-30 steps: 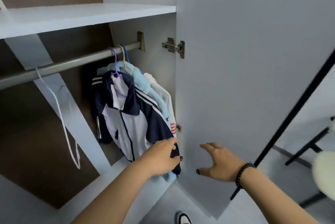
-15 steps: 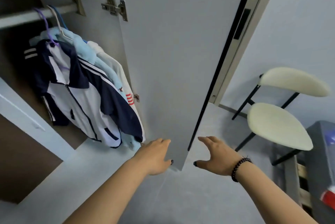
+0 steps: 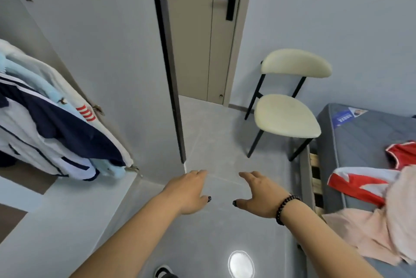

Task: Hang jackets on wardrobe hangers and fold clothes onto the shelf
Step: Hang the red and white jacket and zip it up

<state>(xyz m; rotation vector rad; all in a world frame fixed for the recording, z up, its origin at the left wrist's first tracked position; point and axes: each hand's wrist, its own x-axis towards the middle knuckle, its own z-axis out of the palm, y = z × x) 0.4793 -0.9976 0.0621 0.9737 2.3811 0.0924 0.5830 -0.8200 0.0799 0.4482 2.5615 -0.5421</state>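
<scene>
My left hand (image 3: pixel 190 190) and right hand (image 3: pixel 256 194) hang over the grey floor (image 3: pixel 216 138), fingers loose and spread, holding nothing. The navy-and-white jacket (image 3: pixel 45 133) hangs inside the wardrobe at the left edge, with a light blue one and a white one just behind it. On the mattress (image 3: pixel 360 133) at my right lie a red-and-white garment (image 3: pixel 358 182) and a pink one (image 3: pixel 382 228), near its front edge.

Bare grey floor (image 3: pixel 216 142) lies ahead of both hands, between the open wardrobe door (image 3: pixel 108 70) on the left and the cream chair (image 3: pixel 286 118) on the right. The mattress (image 3: pixel 360 142), strewn with clothes (image 3: pixel 369 228), walls off the right side. Hanging jackets (image 3: pixel 56 129) fill the wardrobe's near corner beside the door.
</scene>
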